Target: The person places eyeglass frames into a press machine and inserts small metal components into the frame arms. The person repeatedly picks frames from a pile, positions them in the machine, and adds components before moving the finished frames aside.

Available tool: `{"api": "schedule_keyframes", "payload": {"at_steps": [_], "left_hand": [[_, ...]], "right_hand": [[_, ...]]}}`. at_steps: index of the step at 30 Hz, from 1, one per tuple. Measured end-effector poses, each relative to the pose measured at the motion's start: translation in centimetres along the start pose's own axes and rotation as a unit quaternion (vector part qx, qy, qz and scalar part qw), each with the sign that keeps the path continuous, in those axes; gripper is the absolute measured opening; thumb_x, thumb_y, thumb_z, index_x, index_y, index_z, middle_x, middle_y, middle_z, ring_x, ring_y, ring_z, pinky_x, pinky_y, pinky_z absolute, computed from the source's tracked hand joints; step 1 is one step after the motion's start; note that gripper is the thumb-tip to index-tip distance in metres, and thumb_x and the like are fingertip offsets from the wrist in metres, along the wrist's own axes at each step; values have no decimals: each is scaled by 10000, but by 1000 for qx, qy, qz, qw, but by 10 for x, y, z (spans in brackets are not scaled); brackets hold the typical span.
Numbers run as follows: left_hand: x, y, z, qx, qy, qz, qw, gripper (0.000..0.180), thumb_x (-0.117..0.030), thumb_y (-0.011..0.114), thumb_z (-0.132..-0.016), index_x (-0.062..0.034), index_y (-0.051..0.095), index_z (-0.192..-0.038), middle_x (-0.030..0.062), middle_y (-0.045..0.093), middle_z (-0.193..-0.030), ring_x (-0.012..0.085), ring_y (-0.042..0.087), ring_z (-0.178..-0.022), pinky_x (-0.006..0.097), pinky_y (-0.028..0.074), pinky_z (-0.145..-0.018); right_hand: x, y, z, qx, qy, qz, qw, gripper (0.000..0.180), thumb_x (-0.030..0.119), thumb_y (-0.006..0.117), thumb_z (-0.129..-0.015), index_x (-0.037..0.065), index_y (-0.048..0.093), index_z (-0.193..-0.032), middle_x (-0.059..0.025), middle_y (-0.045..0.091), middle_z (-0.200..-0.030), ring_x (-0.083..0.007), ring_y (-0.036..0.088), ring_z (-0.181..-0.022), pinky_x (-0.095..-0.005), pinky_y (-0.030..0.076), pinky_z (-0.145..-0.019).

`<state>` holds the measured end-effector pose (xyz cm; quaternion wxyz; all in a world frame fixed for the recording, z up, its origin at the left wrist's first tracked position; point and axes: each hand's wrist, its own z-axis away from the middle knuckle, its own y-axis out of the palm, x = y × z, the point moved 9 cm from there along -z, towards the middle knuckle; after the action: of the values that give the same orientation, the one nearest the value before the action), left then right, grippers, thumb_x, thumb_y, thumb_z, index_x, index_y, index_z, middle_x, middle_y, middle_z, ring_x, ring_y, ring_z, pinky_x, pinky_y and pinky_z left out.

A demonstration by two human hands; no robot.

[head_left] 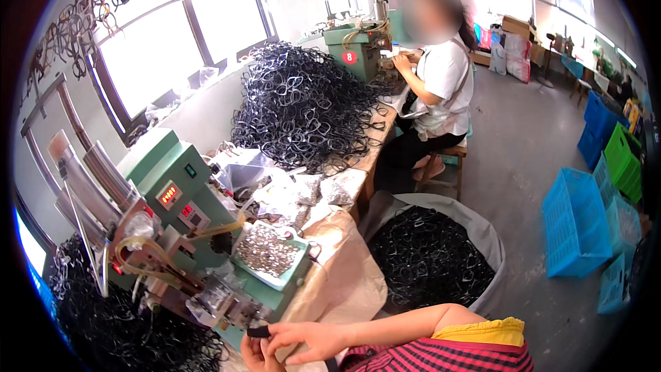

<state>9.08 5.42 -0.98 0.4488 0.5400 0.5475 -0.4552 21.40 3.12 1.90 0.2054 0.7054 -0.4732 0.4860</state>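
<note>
while both hands (279,344) pinch 1 small black piece (258,332), metal bits (265,251) glint nearby.

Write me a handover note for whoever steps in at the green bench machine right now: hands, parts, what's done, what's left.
Right hand: fingers pinch a small black plastic piece just in front of the green bench machine.
Left hand: low at the frame edge, under that piece; whether it grips cannot be told.
Parts: the machine's tray of small silvery metal pieces sits above the hands. Black eyeglass frames are heaped on the bench, beside the machine at the left, and in the grey sack on the floor.
Done: cannot tell which heaps are finished.
Left: the held piece is not yet in the machine.
</note>
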Motion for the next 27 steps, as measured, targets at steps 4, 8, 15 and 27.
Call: {"api": "schedule_keyframes", "payload": {"at_steps": [4,8,15,27], "left_hand": [[5,-30,-5,-64,52,-18,996,352,-94,607,-1000,33,501,-1310,166,632,-1252,262,623,-1125,347,531,-920],[-6,-56,-28,14,123,-197,972,276,-69,612,-995,28,552,-1247,150,666,-1169,228,648,-999,313,527,-863],[-71,-46,-21,51,219,-260,939,126,-2,616,-958,8,586,-1080,163,624,-1201,268,601,-1074,332,502,-897],[-53,-37,-21,-81,52,-78,992,126,-110,577,-1007,-15,548,-1084,100,581,-1090,194,553,-976,324,461,-893]], "right_hand": [[-29,25,-22,38,59,-59,996,446,191,694,-875,112,595,-1302,-246,396,-1497,-376,346,-1436,-412,322,-1134],[-45,28,-37,56,48,-4,997,466,250,689,-893,113,580,-1326,-286,328,-1547,-400,298,-1468,-432,299,-1152],[-92,39,-46,149,96,-335,925,500,192,659,-939,61,518,-1400,-74,501,-1435,-188,512,-1284,-355,458,-1030],[-31,-18,-82,25,21,-349,937,717,408,627,-933,86,360,-1515,-120,369,-1553,-258,381,-1429,-425,392,-1107]]}}
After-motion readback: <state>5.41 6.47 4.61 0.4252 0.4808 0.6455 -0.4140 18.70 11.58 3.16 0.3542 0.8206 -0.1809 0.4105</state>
